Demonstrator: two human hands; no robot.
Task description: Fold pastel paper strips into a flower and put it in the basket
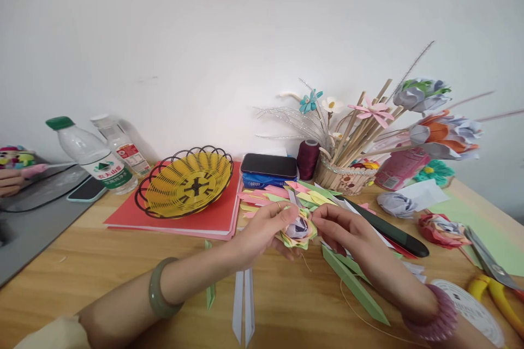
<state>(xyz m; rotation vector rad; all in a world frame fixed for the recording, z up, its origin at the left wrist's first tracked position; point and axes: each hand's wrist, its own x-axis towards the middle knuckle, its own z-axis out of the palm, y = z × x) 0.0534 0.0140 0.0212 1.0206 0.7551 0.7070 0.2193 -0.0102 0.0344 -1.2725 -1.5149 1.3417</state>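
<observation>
A layered paper flower (298, 229) with a white and purple centre and yellow-green outer petals is held over the table. My left hand (275, 228) is closed around its left side, thumb on top. On the flower's right edge, the fingers of my right hand (338, 227) are pinched together at the petals; whether a thread lies between them is too small to tell. A thin thread (306, 263) hangs below the flower. Folded paper strips in pink, yellow and green (268, 195) lie behind my hands. White strips (244, 305) and green strips (356, 286) lie nearer.
A yellow basket (188, 182) sits on red paper (131, 212), left of a phone on a blue pack (268, 168). Behind stand a purple thread spool (308, 159) and a pot (344, 177) of sticks and flowers. Scissors (493, 272) lie right. Another person's hand (10, 181) shows far left.
</observation>
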